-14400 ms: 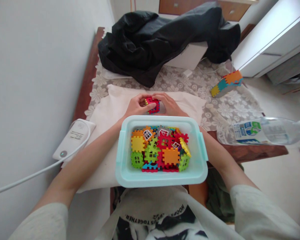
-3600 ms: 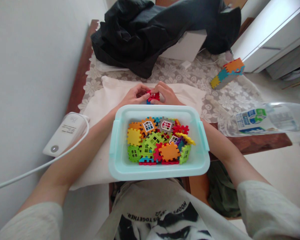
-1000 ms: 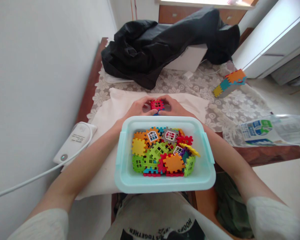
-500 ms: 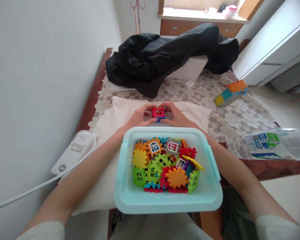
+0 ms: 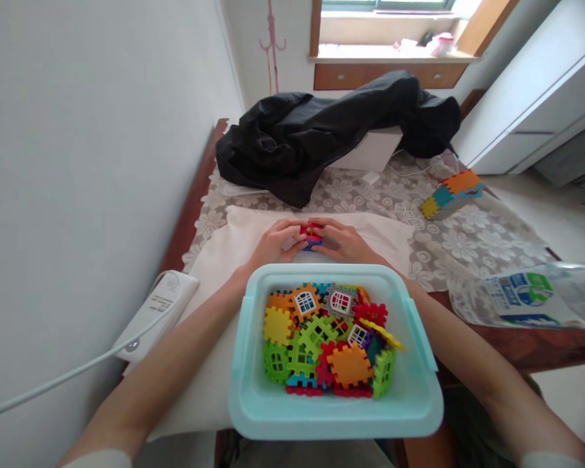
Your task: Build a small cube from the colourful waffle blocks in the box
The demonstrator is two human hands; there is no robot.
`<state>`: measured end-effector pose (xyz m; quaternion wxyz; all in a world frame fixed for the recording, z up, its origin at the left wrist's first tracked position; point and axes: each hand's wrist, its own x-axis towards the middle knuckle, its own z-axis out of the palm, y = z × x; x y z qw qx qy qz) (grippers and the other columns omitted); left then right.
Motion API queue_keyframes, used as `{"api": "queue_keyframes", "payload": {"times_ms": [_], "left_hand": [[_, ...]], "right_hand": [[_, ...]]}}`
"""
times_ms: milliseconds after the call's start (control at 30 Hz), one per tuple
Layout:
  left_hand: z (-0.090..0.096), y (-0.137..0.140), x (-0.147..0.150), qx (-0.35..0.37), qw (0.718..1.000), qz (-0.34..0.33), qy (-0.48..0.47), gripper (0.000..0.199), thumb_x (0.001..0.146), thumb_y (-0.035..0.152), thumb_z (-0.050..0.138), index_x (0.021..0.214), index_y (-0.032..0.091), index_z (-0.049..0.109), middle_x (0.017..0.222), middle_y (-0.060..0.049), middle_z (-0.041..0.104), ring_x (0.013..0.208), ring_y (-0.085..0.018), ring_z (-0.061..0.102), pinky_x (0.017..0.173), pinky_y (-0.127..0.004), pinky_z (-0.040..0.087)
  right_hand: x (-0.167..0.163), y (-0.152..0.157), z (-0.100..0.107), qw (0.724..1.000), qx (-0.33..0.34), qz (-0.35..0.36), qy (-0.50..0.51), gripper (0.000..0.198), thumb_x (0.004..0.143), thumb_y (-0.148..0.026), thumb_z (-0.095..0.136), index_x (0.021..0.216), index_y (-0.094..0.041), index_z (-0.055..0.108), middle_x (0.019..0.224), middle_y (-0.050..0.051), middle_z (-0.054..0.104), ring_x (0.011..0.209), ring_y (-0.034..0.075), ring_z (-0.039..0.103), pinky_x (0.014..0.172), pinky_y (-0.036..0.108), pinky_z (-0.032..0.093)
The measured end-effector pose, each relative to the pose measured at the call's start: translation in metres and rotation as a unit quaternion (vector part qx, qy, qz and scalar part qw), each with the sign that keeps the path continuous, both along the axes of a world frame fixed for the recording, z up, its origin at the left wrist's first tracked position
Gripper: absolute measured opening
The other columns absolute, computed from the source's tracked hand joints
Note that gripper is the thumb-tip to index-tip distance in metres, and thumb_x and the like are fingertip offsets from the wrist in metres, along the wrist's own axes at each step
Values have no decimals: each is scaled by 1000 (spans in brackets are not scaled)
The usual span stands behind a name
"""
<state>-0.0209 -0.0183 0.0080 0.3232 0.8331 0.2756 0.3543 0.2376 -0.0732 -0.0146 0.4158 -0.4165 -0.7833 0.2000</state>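
My left hand (image 5: 274,241) and my right hand (image 5: 345,242) both grip a small cube of red and blue interlocking plastic tiles (image 5: 311,234), held just above a white cloth (image 5: 224,260). Fingers cover most of the cube. Right in front of me sits a pale turquoise plastic tub (image 5: 253,406) holding several loose tiles in yellow, green, orange, red and grey, some with white window inserts.
A black jacket (image 5: 322,133) lies over a white box at the back. An assembled strip of coloured tiles (image 5: 451,193) rests on the lace tablecloth at right. A lying plastic water bottle (image 5: 526,300) and a white power strip (image 5: 158,311) with cable flank the tub.
The view has tilted upward, so the window now shows and everything sits lower in frame. My hands have closed further around the cube, covering more of it.
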Motion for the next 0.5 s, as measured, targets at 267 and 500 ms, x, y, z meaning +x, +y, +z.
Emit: {"api": "queue_keyframes", "payload": {"times_ms": [267,500], "left_hand": [[2,1,1,-79,995,-34,-48,30,100,47,79,86,23,68,151,-14,79,138,-35,76,126,-65,57],[1,-1,3,-80,995,-49,-39,25,100,43,77,88,24,67,154,-17,76,142,-35,75,126,-64,57]], "right_hand": [[1,0,-3,1000,10,23,-3,32,108,-49,77,136,-32,74,160,12,73,143,36,74,121,66,64],[3,0,-3,1000,14,19,-18,33,109,-50,75,137,-33,79,162,12,72,146,38,73,122,69,63]]}}
